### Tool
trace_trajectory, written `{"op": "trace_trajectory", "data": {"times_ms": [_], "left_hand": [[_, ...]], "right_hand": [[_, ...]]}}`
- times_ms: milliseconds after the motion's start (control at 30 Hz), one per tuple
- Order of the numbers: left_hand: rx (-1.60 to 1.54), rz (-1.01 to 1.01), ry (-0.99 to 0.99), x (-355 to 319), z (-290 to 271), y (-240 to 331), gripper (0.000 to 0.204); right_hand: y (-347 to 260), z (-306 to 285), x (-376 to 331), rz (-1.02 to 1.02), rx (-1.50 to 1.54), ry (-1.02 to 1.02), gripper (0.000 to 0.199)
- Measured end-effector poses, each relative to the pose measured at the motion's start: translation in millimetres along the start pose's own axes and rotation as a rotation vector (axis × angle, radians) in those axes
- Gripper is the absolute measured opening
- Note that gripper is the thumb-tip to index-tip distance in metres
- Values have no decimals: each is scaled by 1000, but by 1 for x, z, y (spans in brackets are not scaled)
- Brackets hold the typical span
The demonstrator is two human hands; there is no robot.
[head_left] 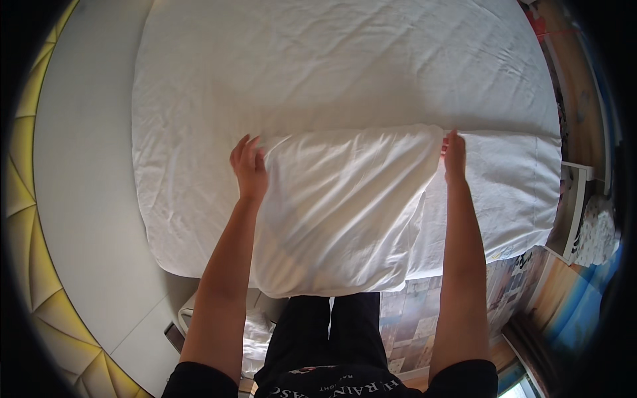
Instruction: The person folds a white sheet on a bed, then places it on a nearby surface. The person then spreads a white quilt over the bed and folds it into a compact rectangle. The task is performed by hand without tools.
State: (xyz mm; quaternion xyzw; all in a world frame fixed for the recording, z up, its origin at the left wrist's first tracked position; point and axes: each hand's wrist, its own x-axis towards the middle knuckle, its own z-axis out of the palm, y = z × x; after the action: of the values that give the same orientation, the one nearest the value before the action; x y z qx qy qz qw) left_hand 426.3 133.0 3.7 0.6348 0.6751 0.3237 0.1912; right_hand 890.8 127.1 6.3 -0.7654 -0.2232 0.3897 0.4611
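We see a plump white pillow [338, 212] in the centre of the frame, its cotton case soft and faintly striped with shadow, puffed in the middle and rounded at the lower edge, which overhangs the near side of the bed. It lies on a white sheet [332, 66] that fills the upper half of the picture, smooth in large part but creased with fine wrinkles, especially toward the left. A second flat white pillow [511, 192] sits just beside the first at the right, partly tucked under it. Our left hand [249, 166] rests at the pillow's upper left corner, fingers close together and curled over the fabric, gripping the edge. Our right hand [454, 156] is at the upper right corner, fingers narrow and pinched on the case there. Both forearms come up from the lower edge, nearly straight and roughly parallel, framing the pillow on either side. At the far left a yellow padded headboard [26, 199] with diamond quilting curves along the rim, and a patterned floor [424, 312] shows at lower right.
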Motion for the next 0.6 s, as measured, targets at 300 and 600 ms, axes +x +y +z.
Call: {"op": "trace_trajectory", "data": {"times_ms": [300, 600], "left_hand": [[-62, -352, 73, 19, -2, -65, 14], [-497, -703, 211, 40, -17, -49, 22]], "right_hand": [[52, 29, -116, -51, -444, -214, 63], [43, -1, -95, -137, -686, -69, 53]]}}
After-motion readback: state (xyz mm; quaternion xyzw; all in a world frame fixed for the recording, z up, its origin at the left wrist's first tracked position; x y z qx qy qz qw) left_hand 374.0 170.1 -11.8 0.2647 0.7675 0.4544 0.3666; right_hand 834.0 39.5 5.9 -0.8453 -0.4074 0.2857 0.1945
